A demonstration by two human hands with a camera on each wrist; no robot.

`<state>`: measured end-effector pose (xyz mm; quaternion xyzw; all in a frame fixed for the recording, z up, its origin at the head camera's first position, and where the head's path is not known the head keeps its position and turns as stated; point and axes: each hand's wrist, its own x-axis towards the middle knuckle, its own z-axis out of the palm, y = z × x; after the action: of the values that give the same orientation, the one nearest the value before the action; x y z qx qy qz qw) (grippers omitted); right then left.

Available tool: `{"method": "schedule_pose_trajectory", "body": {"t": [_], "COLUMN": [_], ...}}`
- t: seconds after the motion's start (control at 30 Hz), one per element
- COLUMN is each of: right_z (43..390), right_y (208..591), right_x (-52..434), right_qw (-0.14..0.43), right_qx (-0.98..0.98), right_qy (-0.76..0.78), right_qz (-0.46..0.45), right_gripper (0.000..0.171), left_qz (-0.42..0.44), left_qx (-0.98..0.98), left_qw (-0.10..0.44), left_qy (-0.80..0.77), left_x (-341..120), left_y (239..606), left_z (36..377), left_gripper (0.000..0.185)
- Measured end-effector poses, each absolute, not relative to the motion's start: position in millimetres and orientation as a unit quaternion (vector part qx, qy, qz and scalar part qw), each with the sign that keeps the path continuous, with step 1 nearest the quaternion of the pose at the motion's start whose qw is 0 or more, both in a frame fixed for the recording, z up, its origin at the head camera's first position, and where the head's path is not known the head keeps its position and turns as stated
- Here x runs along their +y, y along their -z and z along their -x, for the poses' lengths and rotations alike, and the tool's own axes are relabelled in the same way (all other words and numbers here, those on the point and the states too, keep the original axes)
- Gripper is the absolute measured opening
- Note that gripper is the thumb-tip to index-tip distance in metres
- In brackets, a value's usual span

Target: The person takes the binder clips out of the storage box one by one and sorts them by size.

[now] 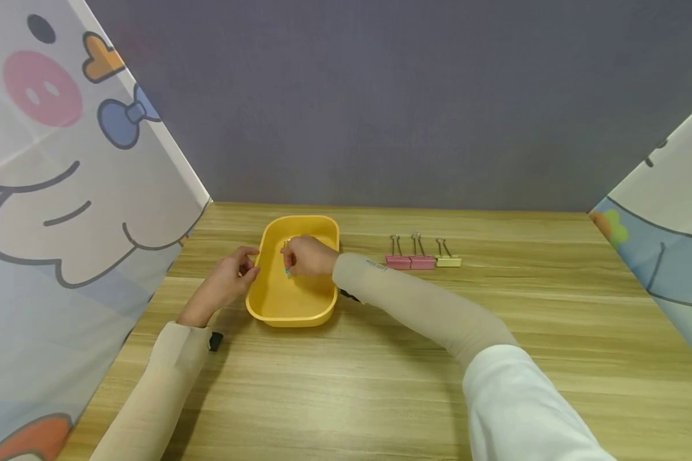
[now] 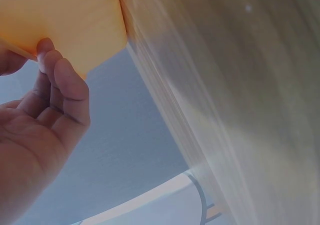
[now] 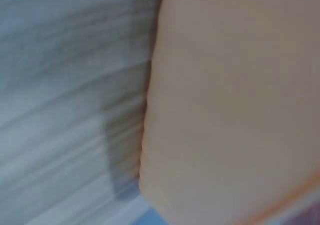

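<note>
Pale wood-grain tabletop (image 1: 415,358) runs back to a grey wall, with cartoon-printed curtain panels (image 1: 63,192) closing in on both sides. Left of centre sits a shallow yellow plastic tray with rounded corners (image 1: 300,301). At its left rim is the left hand (image 1: 223,282), fingers curled and thumb and fingertips pinching the tray's edge; the left wrist view shows the fingertips (image 2: 47,60) pressed to the yellow wall. Inside the tray hovers the right hand (image 1: 307,256), fingers bent and pinching a small blue-green binder clip (image 1: 287,271), which is mostly hidden by the fingers. To the right of the tray, well apart from it, two pink binder clips (image 1: 409,261) and one pale yellow binder clip (image 1: 448,260) lie in a close row, their wire handles pointing toward the wall. The right wrist view is too blurred to read.
</note>
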<state>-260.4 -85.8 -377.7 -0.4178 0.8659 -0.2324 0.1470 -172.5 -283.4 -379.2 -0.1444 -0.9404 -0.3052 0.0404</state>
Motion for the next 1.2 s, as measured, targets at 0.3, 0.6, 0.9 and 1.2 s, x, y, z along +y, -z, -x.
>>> {"method": "schedule_pose_trajectory", "body": {"t": [0.3,0.6,0.9,1.2], "right_z": [255,249,244,233], "right_y": [359,343,331,331], "right_x": [-67,-20,22,58], "right_qw": [0.115,0.035,-0.006,-0.035], "right_qx": [0.849,0.838,0.834,0.847], "right_qy": [0.256,0.262,0.285,0.272], "right_qz": [0.447,0.477,0.472,0.456], "right_gripper": [0.008,0.003,0.006,0.009], "left_qz": [0.136,0.128,0.133,0.134], "left_qx": [-0.944,-0.945,-0.943,-0.943], "left_qw": [0.037,0.029,0.032,0.032], "left_qy": [0.298,0.3,0.303,0.302], "left_x": [-286,-286,-286,-286], "left_y": [381,382,381,382], "left_z": [172,172,173,174], "left_gripper": [0.037,0.036,0.036,0.036]}}
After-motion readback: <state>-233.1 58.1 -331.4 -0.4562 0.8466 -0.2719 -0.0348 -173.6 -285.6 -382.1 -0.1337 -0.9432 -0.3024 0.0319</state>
